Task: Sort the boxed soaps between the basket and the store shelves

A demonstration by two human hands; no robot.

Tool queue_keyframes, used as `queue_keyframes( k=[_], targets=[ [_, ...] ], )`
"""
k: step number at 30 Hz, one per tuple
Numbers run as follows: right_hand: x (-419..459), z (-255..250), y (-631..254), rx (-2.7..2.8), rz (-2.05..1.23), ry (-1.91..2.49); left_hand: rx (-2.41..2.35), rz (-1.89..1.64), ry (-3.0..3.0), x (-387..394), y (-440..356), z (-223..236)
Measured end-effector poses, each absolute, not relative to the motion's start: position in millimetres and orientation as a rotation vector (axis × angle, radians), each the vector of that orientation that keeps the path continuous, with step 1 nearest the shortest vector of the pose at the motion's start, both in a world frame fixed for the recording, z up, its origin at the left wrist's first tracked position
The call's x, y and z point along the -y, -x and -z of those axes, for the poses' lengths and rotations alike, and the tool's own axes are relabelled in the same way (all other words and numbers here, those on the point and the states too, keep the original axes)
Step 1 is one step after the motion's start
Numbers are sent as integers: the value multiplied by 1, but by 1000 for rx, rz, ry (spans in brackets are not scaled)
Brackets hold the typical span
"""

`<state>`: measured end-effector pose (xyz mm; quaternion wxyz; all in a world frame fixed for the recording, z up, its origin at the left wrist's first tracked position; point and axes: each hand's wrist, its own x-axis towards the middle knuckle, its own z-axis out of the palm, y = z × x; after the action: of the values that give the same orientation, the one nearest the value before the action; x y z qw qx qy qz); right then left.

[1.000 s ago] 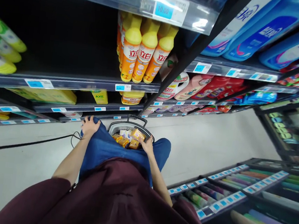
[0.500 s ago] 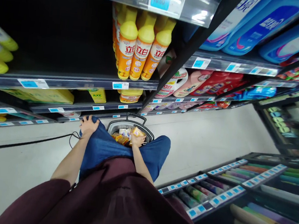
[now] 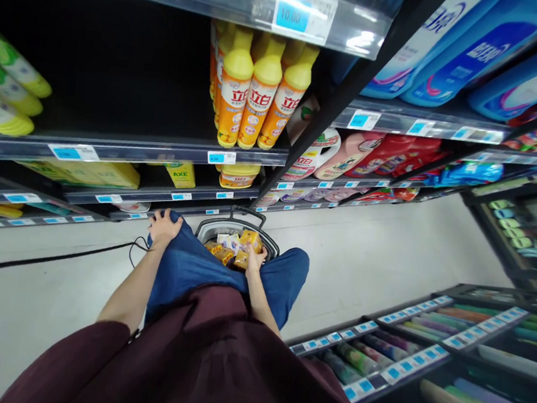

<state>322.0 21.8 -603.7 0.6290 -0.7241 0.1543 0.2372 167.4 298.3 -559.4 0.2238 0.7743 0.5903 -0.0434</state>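
Between my knees stands a grey shopping basket (image 3: 207, 225) with a black handle (image 3: 247, 211). Inside it lie several yellow-brown packs (image 3: 220, 252) and some white packs (image 3: 230, 241). My right hand (image 3: 255, 258) is in the basket's right side, its fingers closed round a yellow pack (image 3: 251, 238). The lettering on that pack is too small to read. My left hand (image 3: 165, 227) rests on my left knee with its fingers spread and nothing in it.
Ahead, a shelf (image 3: 158, 150) carries yellow-orange detergent bottles (image 3: 259, 103). Large blue bottles (image 3: 479, 57) stand at upper right. Another shelf unit (image 3: 377, 350) is at lower right. A black cable (image 3: 48, 258) crosses the floor at left.
The yellow pack in my right hand has turned a little and shows more of its face. My left hand stays on the knee. The whole view has shifted slightly.
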Motion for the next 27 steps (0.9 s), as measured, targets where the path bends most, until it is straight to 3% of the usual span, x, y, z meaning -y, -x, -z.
queue_keyframes(
  k=[13,27],
  targets=[
    [104,536,-342,-124,-698,972,-1519,57,-2170,-303,-152,567],
    [89,539,-355,-291,-796,948,-1518,18,-2146,-303,-150,569]
  ],
)
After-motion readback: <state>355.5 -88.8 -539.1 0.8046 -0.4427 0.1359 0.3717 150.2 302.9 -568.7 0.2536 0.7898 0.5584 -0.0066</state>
